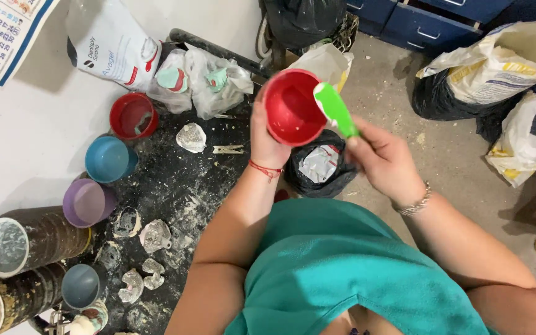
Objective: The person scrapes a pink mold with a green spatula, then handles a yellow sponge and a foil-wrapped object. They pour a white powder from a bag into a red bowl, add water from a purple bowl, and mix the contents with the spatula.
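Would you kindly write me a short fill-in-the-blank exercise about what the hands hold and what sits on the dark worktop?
1. The left hand holds a bowl coloured ____.
2. The right hand holds a spatula coloured ____.
3. On the worktop, between the small red bowl and the purple bowl, sits a bowl coloured ____.
4. The bracelet is on the ____ wrist.

Missing words: red; green; blue; right

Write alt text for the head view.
Seen from above, the left hand holds a red bowl while the right hand holds a green spatula at its rim. Coloured bowls and plaster casts lie on a dusty black counter.
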